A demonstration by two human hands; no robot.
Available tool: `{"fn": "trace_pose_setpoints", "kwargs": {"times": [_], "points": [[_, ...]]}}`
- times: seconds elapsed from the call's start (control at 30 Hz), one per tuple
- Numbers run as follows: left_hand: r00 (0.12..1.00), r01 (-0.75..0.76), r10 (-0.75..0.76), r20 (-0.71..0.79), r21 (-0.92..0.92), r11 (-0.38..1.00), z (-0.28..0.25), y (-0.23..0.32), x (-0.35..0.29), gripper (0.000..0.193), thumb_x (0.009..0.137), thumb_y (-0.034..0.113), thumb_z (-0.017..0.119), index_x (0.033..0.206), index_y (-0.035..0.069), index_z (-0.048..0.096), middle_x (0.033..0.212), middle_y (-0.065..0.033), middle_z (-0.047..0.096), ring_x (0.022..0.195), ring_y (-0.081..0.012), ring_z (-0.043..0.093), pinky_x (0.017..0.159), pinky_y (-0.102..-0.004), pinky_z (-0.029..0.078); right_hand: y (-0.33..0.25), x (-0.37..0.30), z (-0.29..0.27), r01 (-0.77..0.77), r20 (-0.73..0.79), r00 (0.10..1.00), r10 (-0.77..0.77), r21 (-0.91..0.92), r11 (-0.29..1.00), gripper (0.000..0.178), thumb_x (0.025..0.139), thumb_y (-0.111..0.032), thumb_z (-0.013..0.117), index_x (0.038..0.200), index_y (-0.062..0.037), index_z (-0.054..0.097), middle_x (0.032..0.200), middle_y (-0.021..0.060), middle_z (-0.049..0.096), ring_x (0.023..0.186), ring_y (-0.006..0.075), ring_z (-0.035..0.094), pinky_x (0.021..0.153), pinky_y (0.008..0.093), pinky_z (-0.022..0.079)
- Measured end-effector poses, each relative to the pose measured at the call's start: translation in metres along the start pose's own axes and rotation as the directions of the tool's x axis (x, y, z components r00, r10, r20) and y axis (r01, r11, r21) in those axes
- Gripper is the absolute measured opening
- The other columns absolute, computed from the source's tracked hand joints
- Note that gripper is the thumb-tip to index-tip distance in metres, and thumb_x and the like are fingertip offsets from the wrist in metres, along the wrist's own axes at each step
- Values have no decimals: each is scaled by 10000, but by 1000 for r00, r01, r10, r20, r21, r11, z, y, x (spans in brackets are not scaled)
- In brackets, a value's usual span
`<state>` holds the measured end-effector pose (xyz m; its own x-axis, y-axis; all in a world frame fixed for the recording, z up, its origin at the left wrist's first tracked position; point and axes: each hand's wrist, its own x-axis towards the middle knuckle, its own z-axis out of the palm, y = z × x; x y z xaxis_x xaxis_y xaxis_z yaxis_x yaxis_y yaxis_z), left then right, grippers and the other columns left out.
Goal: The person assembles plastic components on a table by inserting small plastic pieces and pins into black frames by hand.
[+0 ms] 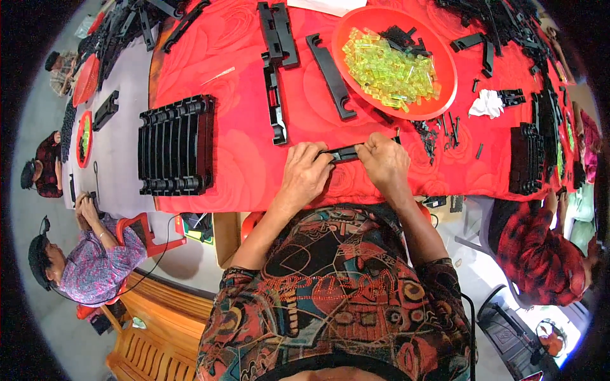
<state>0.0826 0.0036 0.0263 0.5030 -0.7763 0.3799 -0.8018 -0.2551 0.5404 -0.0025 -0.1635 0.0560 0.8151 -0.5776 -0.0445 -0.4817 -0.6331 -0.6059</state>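
Note:
Between my two hands lies a long black plastic part (345,153), close to the near edge of the red cloth. My left hand (306,170) is closed round its left end, and my right hand (384,162) pinches it toward the right end. My fingers hide both ends of the part. Just beyond, a similar black bar (330,77) lies at a slant, and further left are a black bar with a pale strip (274,101) and a pair of black bars (277,35). A red bowl (449,82) holds many yellow-green clear pieces (387,70) and some small black ones.
A neat stack of black bars (176,146) stands at the left. Small black bits (429,136) and a crumpled white tissue (487,103) lie to the right. Piles of black parts (502,25) fill the far corners. Co-workers sit left (95,260) and right (540,254).

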Motion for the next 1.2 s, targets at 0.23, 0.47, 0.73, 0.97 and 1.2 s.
{"fn": "trace_pose_setpoints", "kwargs": {"times": [0.23, 0.47, 0.73, 0.97, 1.2], "points": [[1000, -15, 16, -20, 52, 999, -1, 4, 1, 252, 674, 48, 692, 922, 52, 645, 982, -74, 573, 897, -264, 527, 747, -383, 405, 2, 0, -5, 15, 62, 998, -18, 51, 999, 283, 773, -286, 662, 690, -39, 552, 613, 149, 576, 608, 357, 585, 540, 468, 423], [1000, -6, 6, 6, 86, 996, 1, 3, 0, 243, 696, 95, 676, 937, 69, 665, 999, -68, 567, 917, -263, 513, 762, -384, 407, 9, 3, -8, -64, 169, 985, 38, 154, 986, 279, 786, -304, 663, 701, -50, 586, 602, 162, 586, 605, 355, 599, 551, 463, 441], [1000, 14, -14, 3, 64, 998, 0, 4, 0, 248, 681, 64, 688, 929, 64, 669, 1003, -61, 573, 916, -263, 515, 770, -380, 415, 5, 4, -11, -89, 208, 977, 49, 188, 978, 256, 780, -318, 674, 723, -71, 633, 623, 154, 607, 622, 336, 619, 556, 438, 454], [1000, 22, -22, -4, 25, 999, 2, 2, 0, 249, 676, 61, 698, 923, 54, 672, 1001, -67, 575, 913, -266, 521, 772, -385, 416, 22, 7, 4, -105, 184, 981, 54, 278, 955, 232, 776, -257, 678, 711, -42, 621, 552, 120, 555, 483, 229, 536, 484, 378, 409], [1000, 31, -31, -3, 15, 999, 1, 1, -1, 267, 676, 80, 708, 941, 67, 672, 1002, -61, 575, 924, -269, 519, 766, -385, 414, 39, 9, -28, -208, 140, 977, 159, 486, 849, 198, 775, -142, 690, 672, -10, 583, 518, -35, 444, 508, 45, 365, 439, 262, 303]]}}
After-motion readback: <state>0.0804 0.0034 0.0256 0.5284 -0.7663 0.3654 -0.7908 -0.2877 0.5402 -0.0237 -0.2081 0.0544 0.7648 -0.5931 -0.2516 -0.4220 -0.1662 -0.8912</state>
